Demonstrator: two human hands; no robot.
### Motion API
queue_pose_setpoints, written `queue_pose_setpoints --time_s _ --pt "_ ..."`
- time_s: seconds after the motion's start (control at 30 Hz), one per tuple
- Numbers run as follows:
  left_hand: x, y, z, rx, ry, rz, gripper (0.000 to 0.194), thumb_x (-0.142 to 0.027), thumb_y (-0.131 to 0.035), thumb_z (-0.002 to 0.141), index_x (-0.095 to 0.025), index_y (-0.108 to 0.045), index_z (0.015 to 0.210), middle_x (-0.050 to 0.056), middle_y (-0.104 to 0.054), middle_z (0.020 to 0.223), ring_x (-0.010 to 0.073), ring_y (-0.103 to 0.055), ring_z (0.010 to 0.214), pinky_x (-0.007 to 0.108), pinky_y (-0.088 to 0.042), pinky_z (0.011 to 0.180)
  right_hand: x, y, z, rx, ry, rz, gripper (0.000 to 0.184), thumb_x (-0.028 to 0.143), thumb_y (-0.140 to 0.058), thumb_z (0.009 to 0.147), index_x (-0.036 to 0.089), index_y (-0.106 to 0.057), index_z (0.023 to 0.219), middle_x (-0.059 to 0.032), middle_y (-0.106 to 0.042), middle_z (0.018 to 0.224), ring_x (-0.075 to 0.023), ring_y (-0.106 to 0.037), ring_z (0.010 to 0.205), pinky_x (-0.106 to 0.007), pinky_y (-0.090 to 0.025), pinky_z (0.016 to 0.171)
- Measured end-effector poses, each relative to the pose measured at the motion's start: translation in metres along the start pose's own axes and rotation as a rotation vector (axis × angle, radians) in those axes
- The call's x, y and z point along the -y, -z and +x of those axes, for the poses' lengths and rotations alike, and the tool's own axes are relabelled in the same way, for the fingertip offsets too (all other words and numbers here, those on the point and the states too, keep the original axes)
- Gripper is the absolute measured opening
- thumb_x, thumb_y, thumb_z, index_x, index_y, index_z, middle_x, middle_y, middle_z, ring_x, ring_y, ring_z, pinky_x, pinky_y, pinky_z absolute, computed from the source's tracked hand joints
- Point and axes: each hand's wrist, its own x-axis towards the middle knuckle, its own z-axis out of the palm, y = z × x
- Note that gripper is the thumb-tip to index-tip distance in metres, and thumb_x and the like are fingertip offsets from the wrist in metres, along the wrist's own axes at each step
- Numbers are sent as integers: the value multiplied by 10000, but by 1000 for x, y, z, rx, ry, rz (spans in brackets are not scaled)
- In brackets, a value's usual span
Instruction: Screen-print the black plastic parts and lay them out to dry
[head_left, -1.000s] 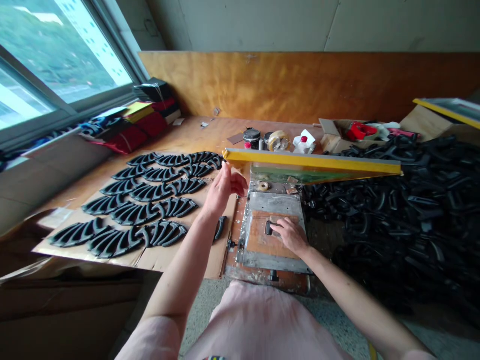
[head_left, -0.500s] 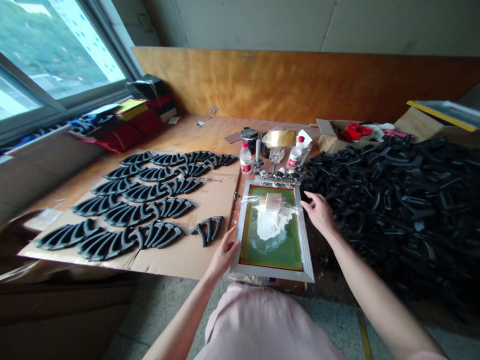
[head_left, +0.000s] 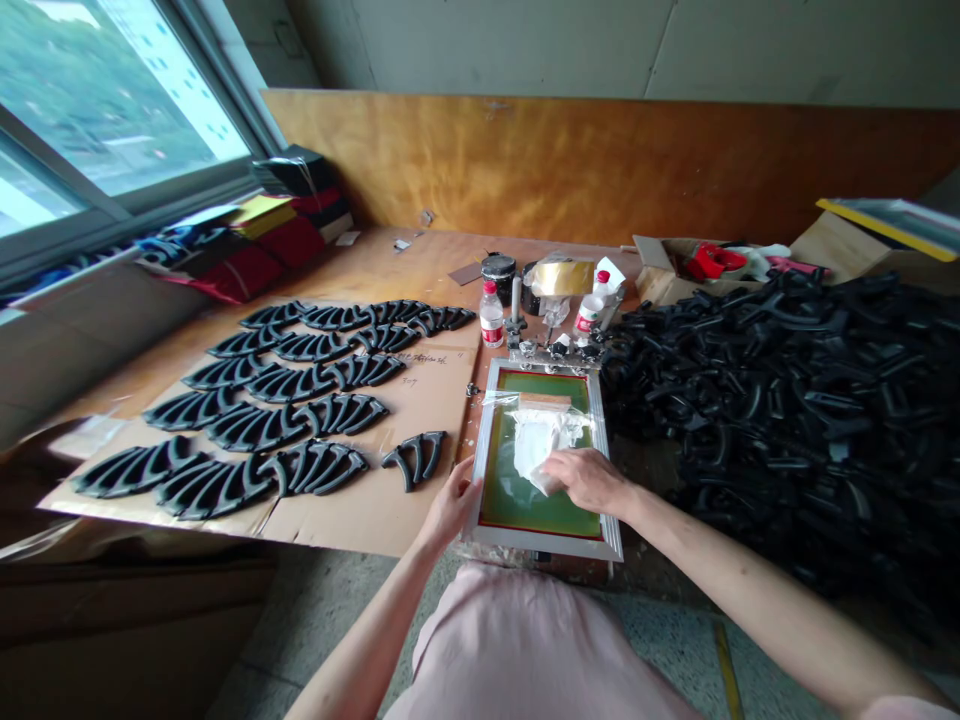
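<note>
Right hand [head_left: 589,478] with fingers together, pinching and pressing a crumpled white cloth [head_left: 536,450] against the green mesh [head_left: 510,505] of a silver aluminium screen-printing frame [head_left: 540,541]. Left hand [head_left: 454,505] with fingers curled around the frame's lower left edge, near a black forked plastic piece [head_left: 414,458] on a brown cardboard sheet [head_left: 360,525].

The screen mesh [head_left: 506,500] is deep green within a thin red border and a silver frame [head_left: 544,541], with a white cloth [head_left: 536,445] crumpled on it. Matte black moulded pieces [head_left: 322,468] lie in rows on brown cardboard [head_left: 375,525] near the orange-brown worktop's [head_left: 390,265] left edge; a black heap [head_left: 787,400] lies past its right edge.
</note>
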Motion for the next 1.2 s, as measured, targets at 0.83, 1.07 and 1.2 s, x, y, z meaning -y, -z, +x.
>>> queue_pose_setpoints --time_s 0.83,1.07,1.2 --pt "-187 18 -12 109 -413 -311 511 -595 -545 855 -196 -627 1162 81 -661 1119 182 -638 910 260 -513 702 -115 41 -15 -611 -856 262 340 435 -468 929 175 -687 936 -65 -704 825 -218 -644 767 -310 -471 702" --pt "-208 -15 2 -12 -485 -449 501 -618 -480 885 -224 -529 1190 72 -705 1033 184 -676 939 280 -540 717 -32 -51 2 -149 -541 58 211 371 -617 903 160 -623 889 -108 -659 982 -224 -602 992 -303 -433 847" --pt "-137 -45 -32 245 -17 -244 558 -643 -625 774 -153 -637 1041 137 -732 993 260 -705 871 314 -542 651 17 -41 15 -176 -696 85 195 329 -523 966 149 -588 1003 -105 -675 909 -216 -625 887 -294 -444 763"
